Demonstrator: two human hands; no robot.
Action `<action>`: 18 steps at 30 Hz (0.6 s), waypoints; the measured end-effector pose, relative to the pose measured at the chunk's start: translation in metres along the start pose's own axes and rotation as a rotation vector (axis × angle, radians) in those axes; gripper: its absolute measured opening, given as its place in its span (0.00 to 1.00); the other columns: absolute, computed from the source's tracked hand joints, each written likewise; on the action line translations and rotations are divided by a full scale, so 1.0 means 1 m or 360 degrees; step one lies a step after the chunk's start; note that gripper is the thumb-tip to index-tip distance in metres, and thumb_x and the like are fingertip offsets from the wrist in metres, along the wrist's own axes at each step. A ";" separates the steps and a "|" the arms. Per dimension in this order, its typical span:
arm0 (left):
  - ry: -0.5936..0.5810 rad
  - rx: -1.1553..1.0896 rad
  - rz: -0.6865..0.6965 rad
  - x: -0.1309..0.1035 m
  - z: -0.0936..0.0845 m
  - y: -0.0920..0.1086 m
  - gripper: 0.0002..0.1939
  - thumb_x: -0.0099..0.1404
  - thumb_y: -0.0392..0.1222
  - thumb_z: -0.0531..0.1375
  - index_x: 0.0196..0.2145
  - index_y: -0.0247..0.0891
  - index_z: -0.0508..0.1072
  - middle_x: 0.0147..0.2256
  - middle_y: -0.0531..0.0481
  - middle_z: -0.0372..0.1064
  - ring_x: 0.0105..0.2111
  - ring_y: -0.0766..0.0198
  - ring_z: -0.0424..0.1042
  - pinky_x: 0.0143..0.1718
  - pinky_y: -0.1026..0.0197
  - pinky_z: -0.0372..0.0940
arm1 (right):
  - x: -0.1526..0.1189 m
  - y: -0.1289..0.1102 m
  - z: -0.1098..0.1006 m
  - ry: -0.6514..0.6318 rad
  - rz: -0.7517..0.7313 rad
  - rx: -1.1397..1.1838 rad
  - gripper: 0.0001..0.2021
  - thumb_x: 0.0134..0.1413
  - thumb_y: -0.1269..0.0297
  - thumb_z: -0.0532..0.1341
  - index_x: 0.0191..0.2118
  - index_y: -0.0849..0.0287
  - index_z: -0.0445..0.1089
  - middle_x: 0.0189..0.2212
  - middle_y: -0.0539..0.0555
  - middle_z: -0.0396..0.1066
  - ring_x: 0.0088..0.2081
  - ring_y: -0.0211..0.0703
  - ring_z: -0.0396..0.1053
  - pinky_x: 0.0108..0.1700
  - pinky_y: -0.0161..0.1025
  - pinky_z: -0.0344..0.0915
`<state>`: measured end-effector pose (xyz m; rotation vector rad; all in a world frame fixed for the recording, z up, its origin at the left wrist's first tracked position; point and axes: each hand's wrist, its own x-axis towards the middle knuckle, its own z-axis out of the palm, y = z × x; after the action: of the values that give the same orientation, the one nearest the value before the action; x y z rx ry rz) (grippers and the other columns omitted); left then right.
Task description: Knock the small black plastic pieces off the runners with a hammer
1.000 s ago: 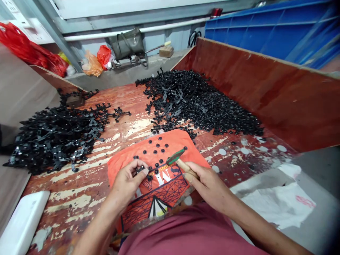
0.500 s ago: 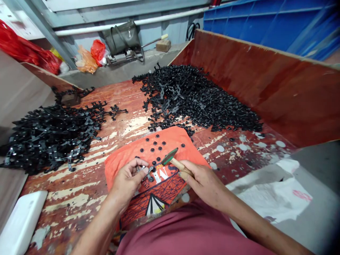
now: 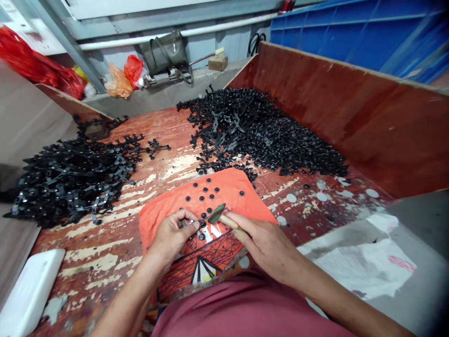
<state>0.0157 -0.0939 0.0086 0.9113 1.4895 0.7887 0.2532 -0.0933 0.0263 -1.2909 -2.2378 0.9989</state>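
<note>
My left hand (image 3: 172, 238) is closed in a pinch on a small black linkage piece (image 3: 198, 232), mostly hidden by the fingers, low over an orange printed cloth (image 3: 157, 211). In my right hand (image 3: 264, 241) is a small hammer (image 3: 216, 213) with a green head, the fingers wrapped round its wooden handle. The hammer head sits just right of the left fingertips, over the cloth; whether it touches anything I cannot tell. Several small black round caps (image 3: 206, 189) lie spread across the cloth's upper part.
A big heap of small black parts (image 3: 252, 126) lies at the back right, against a reddish wooden board (image 3: 351, 117). Another pile of black linkages (image 3: 70, 178) is at the left. A white box-like object (image 3: 33, 290) stands front left, and a white sack (image 3: 361, 262) lies right.
My right hand has brought the hammer head a little left and down, closer to the left fingers. The left hand stays nearly in place, and the camera view has shifted slightly.
</note>
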 end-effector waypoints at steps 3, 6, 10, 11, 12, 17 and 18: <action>-0.0014 -0.0016 -0.0064 0.001 -0.002 0.001 0.17 0.50 0.51 0.67 0.31 0.36 0.70 0.17 0.60 0.63 0.08 0.76 0.51 0.10 0.70 0.45 | 0.006 -0.008 0.002 0.0018 -0.0150 -0.0056 0.20 0.70 0.65 0.51 0.64 0.46 0.62 0.56 0.50 0.73 0.52 0.44 0.74 0.52 0.41 0.69; -0.0035 0.0023 -0.0073 0.002 -0.005 -0.001 0.19 0.50 0.54 0.66 0.31 0.36 0.70 0.17 0.59 0.64 0.07 0.75 0.54 0.09 0.70 0.46 | 0.013 -0.011 0.005 -0.0017 -0.0201 -0.0149 0.21 0.69 0.65 0.54 0.64 0.44 0.63 0.48 0.50 0.78 0.46 0.45 0.77 0.48 0.40 0.72; -0.0058 0.0016 -0.0047 0.001 -0.007 -0.003 0.20 0.51 0.55 0.66 0.31 0.36 0.69 0.18 0.60 0.64 0.07 0.76 0.54 0.09 0.71 0.47 | 0.018 -0.012 -0.002 -0.0047 -0.0200 -0.0170 0.21 0.69 0.66 0.53 0.64 0.47 0.62 0.52 0.52 0.76 0.47 0.46 0.76 0.51 0.43 0.71; -0.0059 0.0006 -0.0037 0.000 -0.006 -0.003 0.20 0.51 0.55 0.66 0.32 0.37 0.69 0.17 0.60 0.64 0.07 0.76 0.54 0.09 0.71 0.47 | 0.018 -0.014 -0.005 -0.0031 -0.0208 -0.0144 0.21 0.70 0.66 0.52 0.65 0.49 0.62 0.54 0.52 0.74 0.49 0.46 0.75 0.52 0.43 0.70; -0.0056 -0.0002 -0.0028 0.000 -0.006 -0.004 0.20 0.51 0.55 0.66 0.32 0.37 0.69 0.16 0.61 0.62 0.07 0.75 0.54 0.09 0.71 0.47 | 0.017 -0.015 -0.009 -0.0004 -0.0218 -0.0118 0.21 0.70 0.66 0.51 0.65 0.49 0.61 0.56 0.52 0.72 0.51 0.45 0.74 0.53 0.43 0.70; -0.0032 -0.0035 0.0002 -0.001 -0.003 -0.006 0.18 0.53 0.54 0.66 0.32 0.38 0.68 0.14 0.64 0.57 0.08 0.75 0.52 0.09 0.71 0.46 | 0.013 -0.023 -0.022 0.0125 -0.0250 -0.0132 0.22 0.70 0.64 0.51 0.67 0.48 0.57 0.55 0.52 0.73 0.50 0.45 0.74 0.54 0.44 0.69; -0.0026 -0.0035 0.0015 -0.001 -0.003 -0.006 0.18 0.54 0.54 0.65 0.32 0.38 0.68 0.15 0.64 0.57 0.08 0.75 0.51 0.09 0.71 0.46 | 0.013 -0.024 -0.023 0.0105 -0.0250 -0.0153 0.23 0.70 0.65 0.51 0.67 0.47 0.57 0.54 0.52 0.74 0.49 0.45 0.75 0.53 0.44 0.70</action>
<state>0.0117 -0.0978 0.0039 0.9072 1.4603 0.8012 0.2463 -0.0815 0.0588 -1.1479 -2.3199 0.7899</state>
